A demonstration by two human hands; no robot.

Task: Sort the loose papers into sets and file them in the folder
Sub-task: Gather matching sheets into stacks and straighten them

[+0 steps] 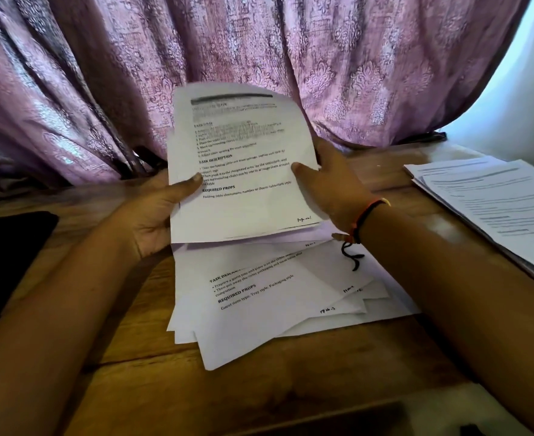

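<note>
The left hand (155,215) and right hand (331,184) each pinch a side edge of a printed sheet (240,171), thumbs on its face and fingers behind. It is held up and tilted toward the camera, probably so that its headings and the handwritten mark in its lower corner can be read. Its top edge curls over, and whether a second page lies behind it cannot be told. Just beneath it, on the wooden table (259,388), lies the loose pile (259,297) — pages fanned askew, corners overlapping, so plainly not yet sorted. Well apart at the right edge sits a squarer stack (492,202), which looks like a finished or growing set kept clear of the unsorted heap. At the left edge lies a dark flat object (7,247); it may be the folder, though that cannot be told. A thread band (366,215) circles the right wrist, and a purple curtain (165,58) hangs behind. Judging by this layout, the sorting is partway done and no filing has begun.
</note>
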